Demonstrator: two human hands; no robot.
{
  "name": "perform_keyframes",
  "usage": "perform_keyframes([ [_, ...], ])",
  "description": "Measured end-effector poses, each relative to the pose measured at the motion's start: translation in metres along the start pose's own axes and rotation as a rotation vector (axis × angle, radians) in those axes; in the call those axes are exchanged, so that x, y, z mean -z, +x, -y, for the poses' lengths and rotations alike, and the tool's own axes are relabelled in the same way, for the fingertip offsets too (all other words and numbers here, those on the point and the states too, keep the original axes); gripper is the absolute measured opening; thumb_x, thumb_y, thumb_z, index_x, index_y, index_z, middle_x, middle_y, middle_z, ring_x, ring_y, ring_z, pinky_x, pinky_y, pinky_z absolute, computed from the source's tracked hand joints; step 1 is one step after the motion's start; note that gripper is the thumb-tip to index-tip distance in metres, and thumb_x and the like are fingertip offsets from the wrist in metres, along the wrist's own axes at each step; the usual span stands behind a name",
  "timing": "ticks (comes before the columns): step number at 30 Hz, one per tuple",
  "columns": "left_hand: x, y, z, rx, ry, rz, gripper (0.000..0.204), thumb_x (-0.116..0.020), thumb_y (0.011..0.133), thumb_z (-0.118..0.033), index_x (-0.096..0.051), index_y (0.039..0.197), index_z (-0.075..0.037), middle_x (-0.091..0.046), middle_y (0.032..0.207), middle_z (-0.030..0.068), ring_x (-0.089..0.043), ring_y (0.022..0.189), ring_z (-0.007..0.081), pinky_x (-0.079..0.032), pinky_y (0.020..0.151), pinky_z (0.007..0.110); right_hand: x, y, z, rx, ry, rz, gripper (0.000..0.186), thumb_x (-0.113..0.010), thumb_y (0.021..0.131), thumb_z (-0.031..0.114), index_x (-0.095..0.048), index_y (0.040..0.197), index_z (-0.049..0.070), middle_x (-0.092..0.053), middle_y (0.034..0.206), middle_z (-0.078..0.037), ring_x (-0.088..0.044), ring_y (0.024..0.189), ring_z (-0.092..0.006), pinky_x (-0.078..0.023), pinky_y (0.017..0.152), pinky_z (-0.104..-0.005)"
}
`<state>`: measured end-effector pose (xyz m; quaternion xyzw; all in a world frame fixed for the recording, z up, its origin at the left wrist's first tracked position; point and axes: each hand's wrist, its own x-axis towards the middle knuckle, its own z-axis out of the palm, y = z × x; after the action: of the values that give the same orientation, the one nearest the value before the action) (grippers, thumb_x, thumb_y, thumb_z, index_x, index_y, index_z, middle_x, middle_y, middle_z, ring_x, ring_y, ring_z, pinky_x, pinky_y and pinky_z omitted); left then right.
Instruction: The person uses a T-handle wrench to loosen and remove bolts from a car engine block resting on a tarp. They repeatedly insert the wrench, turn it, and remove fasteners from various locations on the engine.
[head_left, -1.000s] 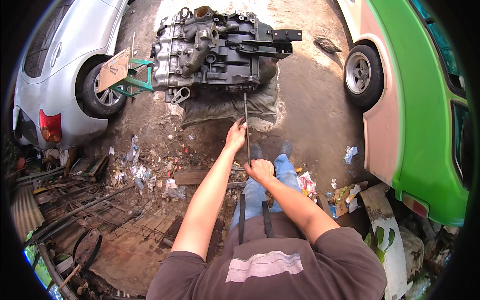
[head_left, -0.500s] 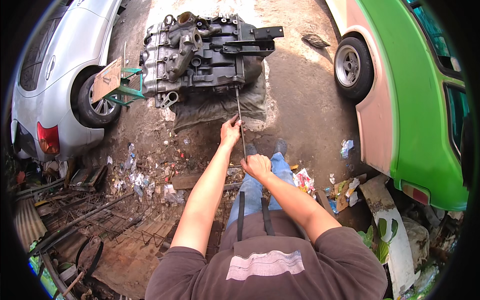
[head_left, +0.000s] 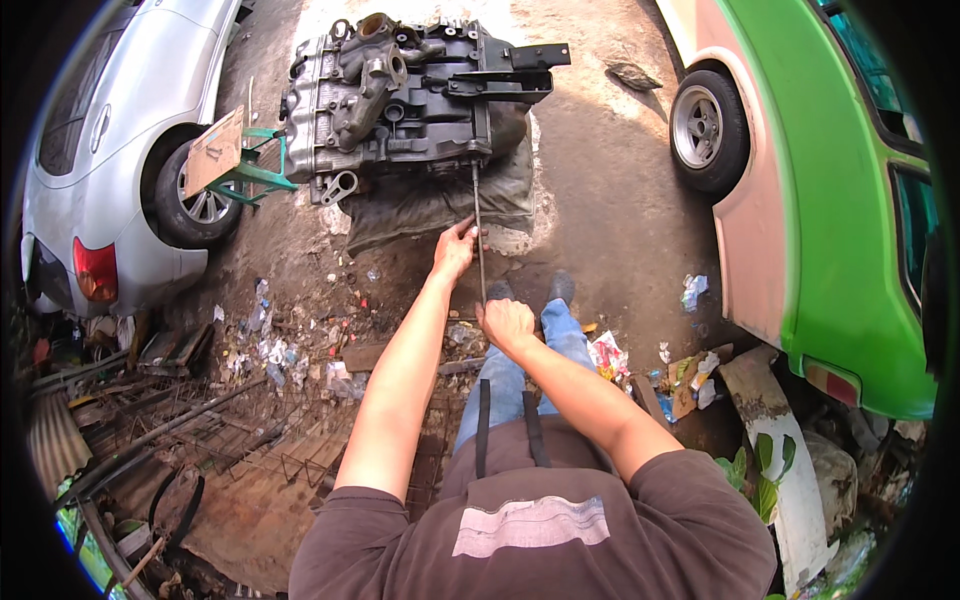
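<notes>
A long, thin metal-shafted wrench [head_left: 480, 265] runs from the lower edge of a dark engine block [head_left: 425, 110] back toward my body. My right hand [head_left: 507, 322] is closed over its near end, where a thin crossbar seems to stick out to the left. Farther along, my left hand [head_left: 457, 248] has its fingers around the shaft, steadying it just short of the engine. The far tip meets the engine's near side, below a black bracket [head_left: 505, 85]; the exact contact is too small to make out. Under the engine lies a dark, grimy cushion-like sack [head_left: 430, 218].
A silver car [head_left: 140, 130] stands at the left, with a green plastic stool [head_left: 262, 165] and cardboard piece [head_left: 214, 155] beside its wheel. To the right is a green and pink vehicle [head_left: 810, 230]. Litter, planks [head_left: 370, 357] and wire mesh [head_left: 270, 440] cover the near ground.
My right hand has shifted slightly left and up, and the wrench's near end has swung left with it. The left hand has moved a little left and farther along the shaft.
</notes>
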<state>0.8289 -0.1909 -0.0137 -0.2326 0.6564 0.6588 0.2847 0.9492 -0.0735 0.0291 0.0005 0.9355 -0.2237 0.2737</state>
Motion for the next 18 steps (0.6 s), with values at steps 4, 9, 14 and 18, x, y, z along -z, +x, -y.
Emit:
perform_keyframes([
  [4, 0.025, -0.029, 0.02, -0.096, 0.552, -0.12, 0.034, -0.05, 0.096, -0.028, -0.062, 0.123, -0.012, -0.07, 0.105, 0.0141, -0.067, 0.099, 0.0275, -0.05, 0.088, 0.038, -0.005, 0.002, -0.008, 0.02, 0.012, -0.014, 0.048, -0.053, 0.09, 0.042, -0.071, 0.07, 0.001, -0.067, 0.071, -0.023, -0.069, 0.066, -0.0386, -0.056, 0.064, -0.046],
  [9, 0.046, -0.089, 0.053, 0.025, 1.066, 0.262, 0.043, -0.04, 0.098, -0.038, -0.062, 0.115, -0.004, -0.063, 0.113, 0.0232, -0.056, 0.113, 0.0402, -0.044, 0.095, 0.048, -0.009, 0.007, -0.021, 0.054, 0.022, -0.033, 0.044, -0.055, 0.088, 0.039, -0.071, 0.069, 0.002, -0.066, 0.07, -0.023, -0.068, 0.065, -0.0377, -0.056, 0.063, -0.0463],
  [14, 0.034, -0.094, 0.062, 0.111, 1.174, 0.273, 0.045, -0.036, 0.098, -0.037, -0.065, 0.109, -0.003, -0.064, 0.109, 0.024, -0.057, 0.109, 0.0405, -0.045, 0.094, 0.048, -0.011, 0.007, -0.022, 0.069, 0.013, -0.029, 0.043, -0.056, 0.087, 0.038, -0.071, 0.068, 0.003, -0.067, 0.069, -0.022, -0.068, 0.065, -0.0376, -0.055, 0.062, -0.0467],
  [18, 0.027, -0.097, 0.06, 0.144, 1.202, 0.218, 0.045, -0.036, 0.097, -0.036, -0.067, 0.103, -0.004, -0.064, 0.108, 0.0234, -0.059, 0.106, 0.0409, -0.046, 0.093, 0.049, -0.013, 0.008, -0.024, 0.062, 0.0, -0.024, 0.042, -0.056, 0.086, 0.039, -0.071, 0.069, 0.003, -0.067, 0.069, -0.022, -0.068, 0.064, -0.0376, -0.055, 0.062, -0.0466],
])
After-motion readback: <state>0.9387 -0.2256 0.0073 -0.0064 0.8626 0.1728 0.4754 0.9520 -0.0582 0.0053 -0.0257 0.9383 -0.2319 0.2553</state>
